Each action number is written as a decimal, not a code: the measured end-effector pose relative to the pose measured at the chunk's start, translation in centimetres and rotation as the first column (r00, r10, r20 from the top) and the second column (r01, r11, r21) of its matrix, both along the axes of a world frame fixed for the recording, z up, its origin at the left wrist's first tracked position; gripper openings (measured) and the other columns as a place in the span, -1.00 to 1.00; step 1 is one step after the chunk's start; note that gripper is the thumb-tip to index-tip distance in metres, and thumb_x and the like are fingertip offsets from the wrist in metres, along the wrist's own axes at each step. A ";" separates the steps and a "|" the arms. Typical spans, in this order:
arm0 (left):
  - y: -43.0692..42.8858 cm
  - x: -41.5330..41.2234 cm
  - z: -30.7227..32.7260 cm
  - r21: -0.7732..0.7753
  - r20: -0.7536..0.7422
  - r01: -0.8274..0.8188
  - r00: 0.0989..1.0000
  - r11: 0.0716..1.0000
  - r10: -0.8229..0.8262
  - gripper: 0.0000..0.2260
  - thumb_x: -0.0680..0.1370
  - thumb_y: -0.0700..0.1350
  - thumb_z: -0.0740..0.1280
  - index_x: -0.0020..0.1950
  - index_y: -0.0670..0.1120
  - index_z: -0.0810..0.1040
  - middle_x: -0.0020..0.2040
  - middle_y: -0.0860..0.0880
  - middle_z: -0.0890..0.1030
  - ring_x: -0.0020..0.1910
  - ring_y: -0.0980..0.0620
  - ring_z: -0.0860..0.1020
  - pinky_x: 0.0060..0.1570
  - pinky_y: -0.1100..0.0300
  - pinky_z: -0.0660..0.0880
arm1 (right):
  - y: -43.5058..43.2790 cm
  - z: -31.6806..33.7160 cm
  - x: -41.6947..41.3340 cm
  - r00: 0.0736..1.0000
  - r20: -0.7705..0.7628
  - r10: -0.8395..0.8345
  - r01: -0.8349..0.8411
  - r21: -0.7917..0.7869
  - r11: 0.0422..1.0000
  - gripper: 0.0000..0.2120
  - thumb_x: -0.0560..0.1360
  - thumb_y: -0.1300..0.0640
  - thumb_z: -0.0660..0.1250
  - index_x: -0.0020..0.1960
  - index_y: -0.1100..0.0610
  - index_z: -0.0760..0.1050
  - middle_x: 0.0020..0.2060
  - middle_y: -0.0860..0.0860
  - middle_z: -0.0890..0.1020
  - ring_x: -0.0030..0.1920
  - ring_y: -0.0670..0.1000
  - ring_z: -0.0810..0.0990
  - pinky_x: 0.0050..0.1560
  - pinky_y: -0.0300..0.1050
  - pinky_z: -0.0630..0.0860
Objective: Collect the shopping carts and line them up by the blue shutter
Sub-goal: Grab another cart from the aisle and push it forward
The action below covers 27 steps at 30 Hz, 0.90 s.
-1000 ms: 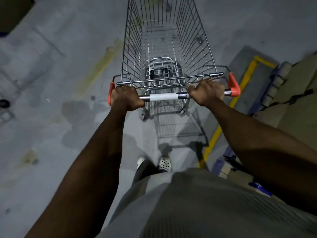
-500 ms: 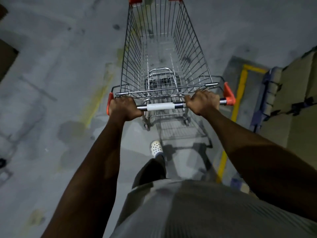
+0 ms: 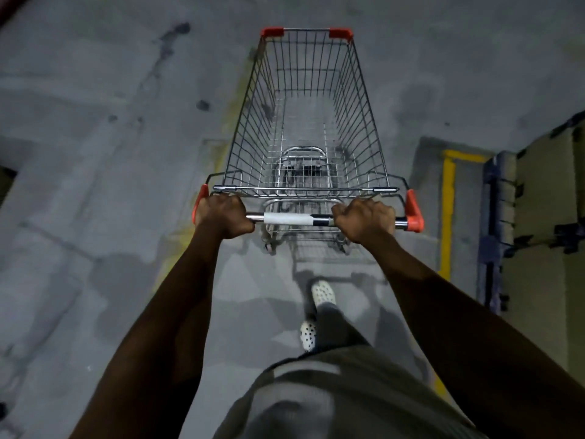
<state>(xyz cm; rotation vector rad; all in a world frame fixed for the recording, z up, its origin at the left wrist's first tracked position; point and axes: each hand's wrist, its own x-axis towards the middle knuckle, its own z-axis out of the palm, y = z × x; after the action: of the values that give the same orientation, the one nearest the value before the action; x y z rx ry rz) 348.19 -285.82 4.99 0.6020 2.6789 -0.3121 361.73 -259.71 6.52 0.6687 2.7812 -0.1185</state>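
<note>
**Concrete floor, one cart held in both hands**

Grey, stained concrete floor (image 3: 95,217) runs under everything. Nearest, white dotted shoes (image 3: 323,293) step just behind the shopping cart (image 3: 357,122). The left hand (image 3: 223,217) and right hand (image 3: 364,221) each wrap tightly round its handle bar (image 3: 288,218), one near each red end. Beyond the hands, the wire basket stretches away. To the right, a yellow line (image 3: 448,217) runs beside a blue frame (image 3: 489,217).

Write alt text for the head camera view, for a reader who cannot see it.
Seen from above, a person's left hand and right hand grip the handle of an empty wire shopping cart on a grey concrete floor. A yellow painted line runs along the floor to the right. A white shoe shows below the handle.
</note>
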 end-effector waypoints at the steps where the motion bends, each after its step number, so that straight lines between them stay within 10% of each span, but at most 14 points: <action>1: 0.0 -1.9 0.1 0.009 0.001 0.006 1.000 1.000 -0.006 -0.45 0.32 0.28 0.15 0.07 -0.01 0.66 0.08 -0.08 0.69 0.20 -0.09 0.61 0.57 -0.16 0.03 | -0.1 -0.1 -1.7 1.000 0.000 -0.012 0.012 0.011 1.000 -0.44 0.62 -0.26 0.01 -0.03 0.14 0.60 0.01 0.17 0.69 0.01 0.18 0.64 -0.03 -0.01 0.39; 27: -4.8 -61.7 -0.2 0.093 -0.058 0.199 0.979 0.976 -0.195 -0.54 0.33 0.23 0.20 0.01 0.01 0.69 -0.01 -0.05 0.70 0.09 -0.11 0.66 0.58 -0.16 0.01 | -8.6 -1.5 -57.7 0.938 -0.214 -0.274 0.302 0.110 0.947 -0.49 0.61 -0.16 0.13 -0.25 0.18 0.59 -0.29 0.17 0.65 -0.31 0.14 0.55 -0.21 -0.10 0.29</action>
<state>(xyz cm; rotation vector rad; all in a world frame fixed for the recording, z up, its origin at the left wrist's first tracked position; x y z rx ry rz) 286.48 -290.65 4.76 0.9048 2.6978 -0.2519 304.08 -268.27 5.00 1.1603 2.8773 -0.0477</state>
